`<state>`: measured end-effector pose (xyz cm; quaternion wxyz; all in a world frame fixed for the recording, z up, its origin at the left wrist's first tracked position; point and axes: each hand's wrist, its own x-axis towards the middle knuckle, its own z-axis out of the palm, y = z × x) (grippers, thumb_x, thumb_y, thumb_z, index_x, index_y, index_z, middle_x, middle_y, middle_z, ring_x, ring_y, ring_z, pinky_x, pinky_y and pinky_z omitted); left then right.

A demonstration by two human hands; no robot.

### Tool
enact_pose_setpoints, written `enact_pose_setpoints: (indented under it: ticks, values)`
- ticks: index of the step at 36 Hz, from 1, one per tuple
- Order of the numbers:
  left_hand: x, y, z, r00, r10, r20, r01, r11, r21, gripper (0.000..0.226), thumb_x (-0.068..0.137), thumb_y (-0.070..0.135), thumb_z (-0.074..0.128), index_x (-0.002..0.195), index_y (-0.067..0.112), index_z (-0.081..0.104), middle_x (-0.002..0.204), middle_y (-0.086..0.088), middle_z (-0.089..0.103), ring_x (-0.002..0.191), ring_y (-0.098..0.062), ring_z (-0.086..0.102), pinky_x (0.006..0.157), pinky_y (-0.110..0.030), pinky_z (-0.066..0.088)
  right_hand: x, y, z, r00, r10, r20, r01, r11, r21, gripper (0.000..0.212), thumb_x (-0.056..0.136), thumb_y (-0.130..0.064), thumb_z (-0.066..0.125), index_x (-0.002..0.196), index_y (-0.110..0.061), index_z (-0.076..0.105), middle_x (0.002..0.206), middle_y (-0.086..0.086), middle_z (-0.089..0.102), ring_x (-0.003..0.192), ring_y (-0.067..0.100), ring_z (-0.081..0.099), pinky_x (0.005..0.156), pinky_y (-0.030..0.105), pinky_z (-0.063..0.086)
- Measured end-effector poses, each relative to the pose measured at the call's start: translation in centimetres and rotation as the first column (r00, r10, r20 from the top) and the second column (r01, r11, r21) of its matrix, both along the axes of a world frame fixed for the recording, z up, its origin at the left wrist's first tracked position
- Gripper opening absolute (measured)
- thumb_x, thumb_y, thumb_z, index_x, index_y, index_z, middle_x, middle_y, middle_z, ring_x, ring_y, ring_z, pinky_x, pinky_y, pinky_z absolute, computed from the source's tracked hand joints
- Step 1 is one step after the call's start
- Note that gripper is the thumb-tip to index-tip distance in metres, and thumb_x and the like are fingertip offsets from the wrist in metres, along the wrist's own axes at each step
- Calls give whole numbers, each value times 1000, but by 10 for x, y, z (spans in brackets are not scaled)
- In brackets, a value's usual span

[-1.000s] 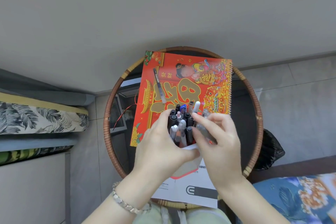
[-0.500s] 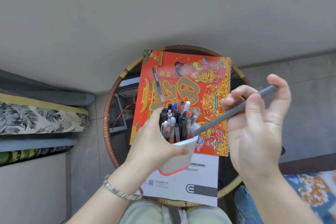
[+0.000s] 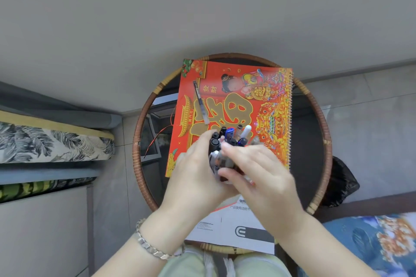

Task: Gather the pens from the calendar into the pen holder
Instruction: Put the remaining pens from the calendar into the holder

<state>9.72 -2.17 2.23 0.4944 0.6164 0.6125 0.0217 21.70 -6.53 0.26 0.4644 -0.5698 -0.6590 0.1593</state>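
Pressing together at the centre of the frame, the left hand wraps the pen holder, which is almost wholly hidden, while the right hand lies blurred over its near side; whether those fingers pinch a pen cannot be told. A bracelet circles the left wrist at lower centre. Above the knuckles a bundle of pens sticks up. Beneath lies a white leaflet. Farther up, one pen rests alone on the red calendar, upper left of its cover, on the round wicker-rimmed table.
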Motion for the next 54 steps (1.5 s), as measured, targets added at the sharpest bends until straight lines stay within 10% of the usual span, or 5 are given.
enact_pose_setpoints:
  ticks: [12, 19, 33, 39, 54]
  values:
    - [-7, -2, -9, 992, 112, 50, -111, 994, -20, 76, 49, 45, 76, 117, 49, 43, 105, 13, 67, 99, -16, 64, 84, -41, 54, 7, -10, -18, 967, -165, 195, 169, 986, -5, 11, 85, -26, 64, 95, -22, 60, 110, -2, 55, 107, 23, 47, 101, 25, 31]
    - [-24, 18, -36, 988, 157, -3, -157, 983, -92, 76, 48, 29, 86, 97, 60, 38, 103, 20, 64, 98, -10, 63, 83, -38, 55, 1, 40, -17, 979, -108, -172, 15, 884, -468, 22, 78, -39, 59, 70, -21, 68, 73, -9, 63, 77, 6, 56, 72, 23, 43]
    - [-60, 71, -52, 940, 329, 93, -338, 934, 112, 73, 50, 29, 88, 90, 64, 39, 97, 28, 58, 101, -8, 59, 83, -32, 49, -29, 157, -162, 888, 128, 441, 298, 571, -765, 41, 95, -24, 48, 132, -8, 37, 126, 15, 50, 113, 34, 51, 73, 40, 44]
    - [-57, 79, -44, 934, 328, 140, -344, 931, 118, 70, 53, 29, 87, 98, 54, 38, 92, 33, 57, 98, 0, 58, 77, -24, 43, -33, 149, -165, 952, 16, 307, 254, 522, -814, 31, 94, -7, 40, 125, -3, 43, 110, 19, 58, 94, 37, 58, 62, 36, 38]
    - [-26, 56, -13, 964, 218, 150, -230, 971, 67, 70, 53, 23, 87, 90, 60, 39, 95, 25, 62, 90, 3, 61, 64, -17, 44, 70, 54, 65, 976, -205, -71, 164, 913, -373, 21, 80, -38, 51, 64, -27, 58, 59, -20, 60, 48, -6, 51, 46, 0, 32]
